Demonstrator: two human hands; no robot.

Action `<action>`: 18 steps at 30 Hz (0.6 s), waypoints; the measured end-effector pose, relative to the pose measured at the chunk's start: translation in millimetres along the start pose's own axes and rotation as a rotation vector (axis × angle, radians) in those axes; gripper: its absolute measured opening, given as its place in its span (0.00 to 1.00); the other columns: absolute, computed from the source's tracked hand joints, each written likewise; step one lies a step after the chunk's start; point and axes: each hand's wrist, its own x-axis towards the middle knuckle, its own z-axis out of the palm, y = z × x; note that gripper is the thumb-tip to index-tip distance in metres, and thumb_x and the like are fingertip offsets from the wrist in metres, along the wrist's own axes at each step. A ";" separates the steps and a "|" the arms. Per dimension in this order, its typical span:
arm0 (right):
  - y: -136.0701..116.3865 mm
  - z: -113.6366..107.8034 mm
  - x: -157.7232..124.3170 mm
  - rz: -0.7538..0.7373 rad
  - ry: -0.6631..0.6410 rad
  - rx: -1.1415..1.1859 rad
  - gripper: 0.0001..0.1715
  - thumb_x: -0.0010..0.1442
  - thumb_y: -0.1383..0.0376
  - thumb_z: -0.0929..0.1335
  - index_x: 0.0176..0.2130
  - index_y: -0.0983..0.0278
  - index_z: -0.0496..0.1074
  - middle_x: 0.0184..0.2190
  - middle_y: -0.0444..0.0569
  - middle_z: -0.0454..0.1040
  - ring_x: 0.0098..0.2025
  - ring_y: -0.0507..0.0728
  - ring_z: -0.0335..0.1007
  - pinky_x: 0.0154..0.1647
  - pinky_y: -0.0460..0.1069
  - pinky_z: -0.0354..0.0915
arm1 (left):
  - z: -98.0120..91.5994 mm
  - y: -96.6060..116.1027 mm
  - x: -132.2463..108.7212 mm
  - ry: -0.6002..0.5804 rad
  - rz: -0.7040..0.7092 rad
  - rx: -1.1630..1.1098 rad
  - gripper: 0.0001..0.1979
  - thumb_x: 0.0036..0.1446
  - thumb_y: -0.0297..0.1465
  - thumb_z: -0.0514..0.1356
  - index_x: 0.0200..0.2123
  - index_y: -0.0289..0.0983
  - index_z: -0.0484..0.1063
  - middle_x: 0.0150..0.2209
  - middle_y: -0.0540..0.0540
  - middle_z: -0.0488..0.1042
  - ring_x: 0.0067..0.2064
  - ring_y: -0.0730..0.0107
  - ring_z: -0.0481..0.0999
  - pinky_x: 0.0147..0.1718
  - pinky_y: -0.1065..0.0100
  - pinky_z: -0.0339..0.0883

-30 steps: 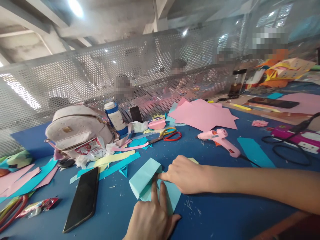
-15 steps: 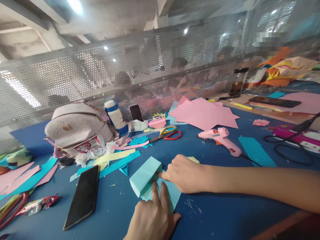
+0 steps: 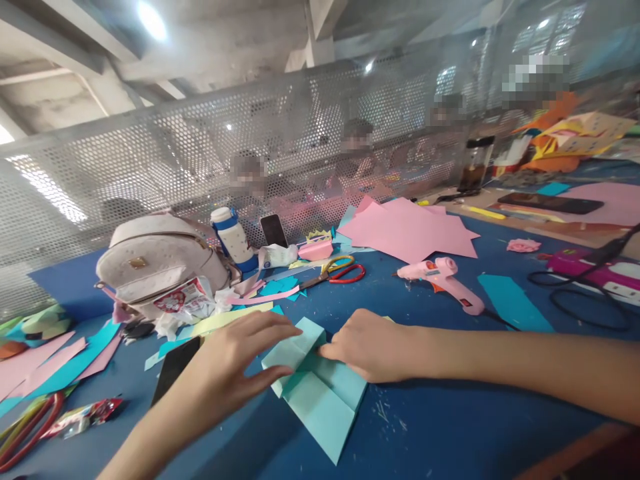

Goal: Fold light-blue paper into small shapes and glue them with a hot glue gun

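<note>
A light teal folded paper [image 3: 323, 415] lies on the blue table, with creases across it and a raised flap at its upper left. My left hand [image 3: 245, 357] reaches over that flap from the left, thumb and fingers apart on either side of its edge; whether it touches the paper is hard to tell. My right hand [image 3: 360, 347] comes in from the right, fingers curled, with the index fingertip pressing on the middle of the paper by the flap. Nothing shows inside its curled fingers.
A black phone [image 3: 175, 367] lies partly under my left forearm. Behind are scissors [image 3: 345, 268], a pink glue gun [image 3: 443, 279], pink paper [image 3: 413, 227], a backpack [image 3: 160, 257] and a bottle [image 3: 233, 237]. A purple power strip [image 3: 595, 273] sits right.
My left hand has lifted off the lower part of the paper and moved up and left to the flap, its fingers now spread. My right hand has stayed nearly in place.
</note>
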 end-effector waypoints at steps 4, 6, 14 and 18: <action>5.5 -10.6 -4.1 -0.127 0.085 0.003 0.10 0.58 0.72 0.64 0.39 0.62 0.72 0.30 0.45 0.76 0.29 0.53 0.70 0.23 0.50 0.41 | 5.9 -38.6 5.5 -0.232 -0.071 -0.289 0.20 0.58 0.38 0.63 0.54 0.46 0.70 0.54 0.46 0.71 0.47 0.67 0.75 0.47 0.66 0.71; 5.3 -16.3 -6.6 -0.247 0.166 0.051 0.09 0.59 0.70 0.64 0.38 0.60 0.72 0.31 0.43 0.75 0.31 0.53 0.68 0.25 0.50 0.45 | 15.5 -49.0 5.5 -0.242 -0.141 -0.415 0.20 0.59 0.38 0.62 0.54 0.45 0.70 0.50 0.47 0.73 0.41 0.71 0.76 0.42 0.68 0.72; -15.6 0.5 -9.4 -0.502 0.186 -0.029 0.13 0.66 0.68 0.58 0.44 0.59 0.69 0.27 0.47 0.73 0.30 0.56 0.61 0.25 0.52 0.44 | 26.6 -51.4 5.0 -0.254 -0.248 -0.513 0.22 0.62 0.39 0.57 0.59 0.44 0.66 0.51 0.46 0.74 0.41 0.70 0.74 0.43 0.66 0.71; -2.1 1.2 -7.0 -0.431 0.207 -0.108 0.17 0.64 0.73 0.56 0.42 0.60 0.70 0.25 0.46 0.72 0.28 0.55 0.61 0.24 0.52 0.42 | 30.7 -51.1 5.5 -0.225 -0.261 -0.483 0.23 0.64 0.38 0.55 0.61 0.45 0.63 0.52 0.46 0.74 0.38 0.71 0.74 0.41 0.66 0.72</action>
